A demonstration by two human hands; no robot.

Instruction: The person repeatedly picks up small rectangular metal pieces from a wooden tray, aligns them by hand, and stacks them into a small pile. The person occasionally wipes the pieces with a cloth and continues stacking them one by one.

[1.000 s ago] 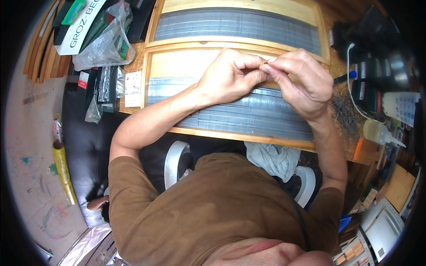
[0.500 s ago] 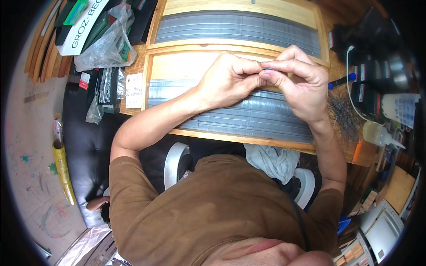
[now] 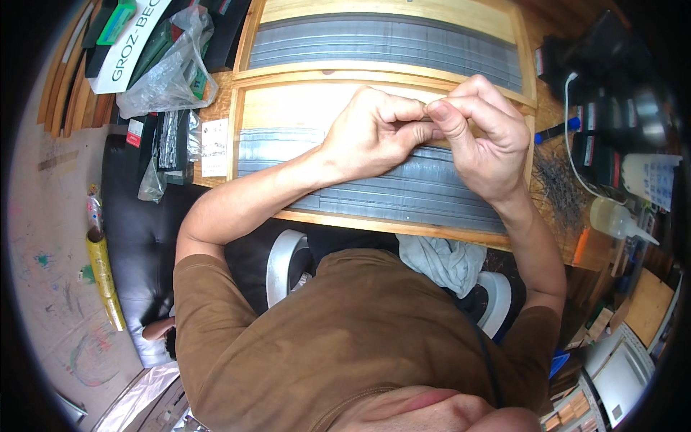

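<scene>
My left hand point(image 3: 373, 137) and my right hand point(image 3: 488, 144) meet above the near wooden tray point(image 3: 374, 222), fingertips close together. Both are closed in a pinch. Whatever lies between the fingers is too small and too hidden to name. Beneath them, the tray holds rows of thin grey metal strips point(image 3: 403, 196) lying lengthwise. Behind it is a second wooden tray point(image 3: 425, 73), with similar grey strips point(image 3: 389, 45) in it.
Right of the trays lies a heap of thin dark metal pieces point(image 3: 563, 189), near a blue-ended tool point(image 3: 558, 131), a white cable point(image 3: 570, 162) and a squeeze bottle point(image 3: 610, 218). To the left are a clear plastic bag point(image 3: 169, 75) and a paper slip point(image 3: 214, 147).
My right thumb has moved up and bends closer against the index finger. My left hand stays nearly where it was. The trays have not moved.
</scene>
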